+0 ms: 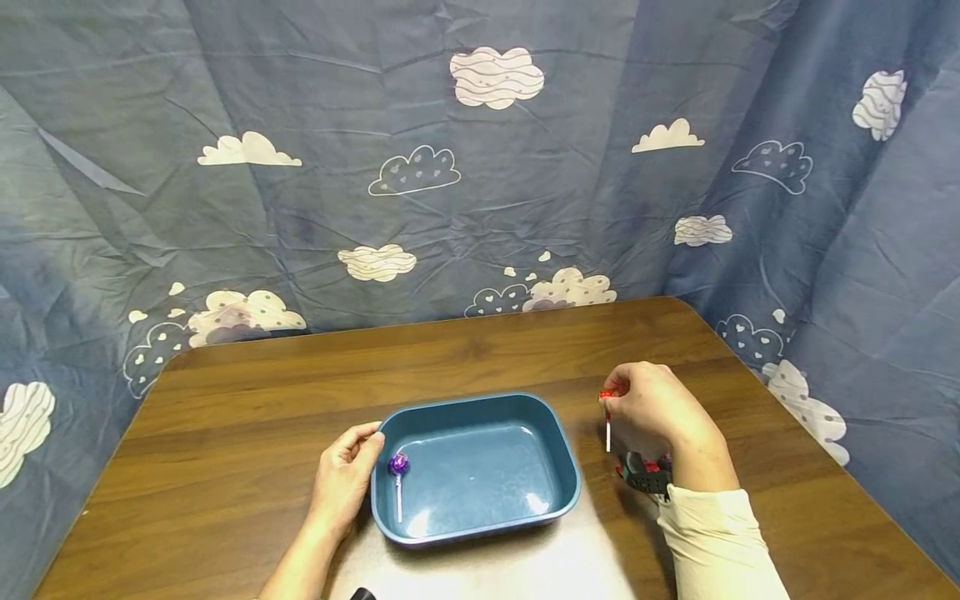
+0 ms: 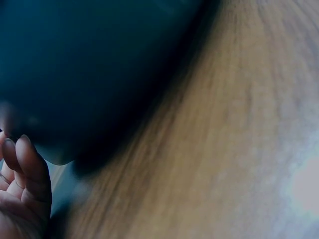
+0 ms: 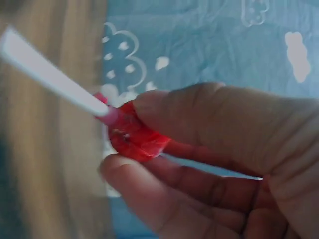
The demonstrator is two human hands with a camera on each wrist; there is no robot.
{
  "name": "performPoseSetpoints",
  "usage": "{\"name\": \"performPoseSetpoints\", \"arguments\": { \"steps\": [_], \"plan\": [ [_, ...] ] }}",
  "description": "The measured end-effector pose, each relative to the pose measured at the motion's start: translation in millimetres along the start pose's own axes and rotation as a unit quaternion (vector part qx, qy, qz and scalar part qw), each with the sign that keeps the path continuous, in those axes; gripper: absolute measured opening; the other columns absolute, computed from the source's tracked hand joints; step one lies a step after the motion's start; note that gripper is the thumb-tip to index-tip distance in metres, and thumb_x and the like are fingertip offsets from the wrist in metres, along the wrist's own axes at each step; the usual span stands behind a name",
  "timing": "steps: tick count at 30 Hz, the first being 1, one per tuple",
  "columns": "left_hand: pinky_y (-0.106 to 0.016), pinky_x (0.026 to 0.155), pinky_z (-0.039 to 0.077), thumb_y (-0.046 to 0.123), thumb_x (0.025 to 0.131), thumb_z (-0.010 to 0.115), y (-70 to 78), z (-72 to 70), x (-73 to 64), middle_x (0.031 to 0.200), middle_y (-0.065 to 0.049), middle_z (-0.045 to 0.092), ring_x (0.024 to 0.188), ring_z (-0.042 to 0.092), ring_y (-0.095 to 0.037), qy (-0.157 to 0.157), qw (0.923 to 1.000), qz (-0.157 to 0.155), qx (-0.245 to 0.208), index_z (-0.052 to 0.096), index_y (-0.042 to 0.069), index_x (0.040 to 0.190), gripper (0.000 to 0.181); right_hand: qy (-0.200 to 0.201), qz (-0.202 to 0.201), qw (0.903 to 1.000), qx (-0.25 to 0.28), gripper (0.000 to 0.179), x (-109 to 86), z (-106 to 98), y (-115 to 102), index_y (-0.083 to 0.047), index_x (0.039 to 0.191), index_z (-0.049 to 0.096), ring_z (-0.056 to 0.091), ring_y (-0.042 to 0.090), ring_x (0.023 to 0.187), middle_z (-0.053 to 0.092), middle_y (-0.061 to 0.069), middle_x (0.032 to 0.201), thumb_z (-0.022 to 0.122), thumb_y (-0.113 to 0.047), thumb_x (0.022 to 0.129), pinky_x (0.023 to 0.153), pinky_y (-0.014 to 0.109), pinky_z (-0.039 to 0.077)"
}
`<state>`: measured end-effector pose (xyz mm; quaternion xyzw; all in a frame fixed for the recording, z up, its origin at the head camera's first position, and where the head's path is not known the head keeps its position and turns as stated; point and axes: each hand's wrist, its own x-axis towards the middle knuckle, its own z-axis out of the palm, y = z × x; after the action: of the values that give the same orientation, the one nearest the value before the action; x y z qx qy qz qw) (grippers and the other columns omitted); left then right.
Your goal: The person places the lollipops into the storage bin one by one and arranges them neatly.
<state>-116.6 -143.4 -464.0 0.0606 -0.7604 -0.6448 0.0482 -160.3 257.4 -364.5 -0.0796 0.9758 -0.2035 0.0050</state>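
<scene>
A red-wrapped lollipop [image 3: 137,134] is pinched by its candy head between thumb and fingers of my right hand [image 1: 651,404]. Its white stick [image 1: 608,437] points down in the head view, above the table to the right of a blue plastic tray [image 1: 476,533]. My left hand [image 1: 345,475] holds that tray at its left rim, thumb on top at the corner. In the left wrist view the curled fingers [image 2: 35,169] show against the tray's dark outer side. Inside the tray, near the left wall, lies a purple-wrapped lollipop [image 1: 399,465] with its stick toward me.
Beneath my right wrist, bits of red and purple wrapper [image 1: 664,461] show, partly hidden by the black wrist camera [image 1: 641,477]. The brown wooden table [image 1: 247,433] ends at a blue curtain [image 1: 315,108] with white clouds.
</scene>
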Motion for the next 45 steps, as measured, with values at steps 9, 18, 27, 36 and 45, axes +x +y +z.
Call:
{"name": "performPoseSetpoints", "arguments": {
  "steps": [9, 18, 27, 36, 45],
  "plan": [
    [-0.021, 0.070, 0.051, 0.014, 0.100, 0.062, -2.9, 0.5, 1.2, 0.091, -0.008, 0.070, 0.080, 0.062, -0.007, -0.004, 0.9999, -0.005, -0.013, 0.071, 0.002, 0.119, 0.024, 0.054, -0.075, 0.9934, 0.068, 0.007, 2.2, -8.0, -49.2, -0.005, 0.093, 0.075, 0.075, 0.018, 0.077, 0.077, 0.002, 0.079, 0.077, -0.008, 0.087, 0.068, 0.032, 0.059],
    [-0.020, 0.073, 0.051, 0.013, 0.098, 0.064, 0.6, 2.7, 2.1, 0.091, -0.007, 0.072, 0.081, 0.063, -0.006, 0.006, 0.9998, 0.003, -0.018, 0.072, 0.002, 0.118, 0.024, 0.035, -0.114, 0.9868, 0.110, 0.009, 11.1, -1.1, -93.0, -0.005, 0.094, 0.076, 0.075, 0.015, 0.076, 0.078, 0.004, 0.085, 0.078, -0.006, 0.085, 0.068, 0.030, 0.061],
    [-0.020, 0.071, 0.051, 0.014, 0.098, 0.066, 0.3, 1.3, 3.3, 0.091, -0.010, 0.072, 0.078, 0.062, -0.006, 0.011, 0.9997, 0.003, -0.019, 0.073, 0.002, 0.118, 0.024, 0.036, -0.159, 0.9775, 0.134, 0.012, 17.1, 12.8, -119.3, -0.005, 0.091, 0.074, 0.075, 0.016, 0.079, 0.075, 0.005, 0.088, 0.079, 0.001, 0.082, 0.069, 0.028, 0.061],
    [-0.020, 0.071, 0.052, 0.014, 0.098, 0.066, 0.6, 0.1, 6.6, 0.094, -0.013, 0.072, 0.079, 0.063, -0.007, 0.007, 0.9996, 0.007, -0.025, 0.073, 0.002, 0.119, 0.025, 0.047, -0.176, 0.9829, 0.026, 0.013, 37.4, 36.9, -150.0, -0.015, 0.077, 0.069, 0.063, 0.008, 0.068, 0.069, -0.005, 0.074, 0.080, -0.007, 0.078, 0.063, 0.025, 0.052],
    [-0.021, 0.066, 0.052, 0.013, 0.097, 0.066, -0.6, -1.2, 7.4, 0.093, -0.014, 0.071, 0.075, 0.061, -0.007, 0.007, 0.9992, 0.001, -0.039, 0.073, 0.001, 0.119, 0.025, -0.049, -0.177, 0.9826, -0.029, 0.021, 58.3, 62.4, -177.5, -0.020, 0.068, 0.064, 0.051, 0.010, 0.059, 0.058, -0.009, 0.063, 0.082, -0.012, 0.075, 0.056, 0.026, 0.042]
  ]
}}
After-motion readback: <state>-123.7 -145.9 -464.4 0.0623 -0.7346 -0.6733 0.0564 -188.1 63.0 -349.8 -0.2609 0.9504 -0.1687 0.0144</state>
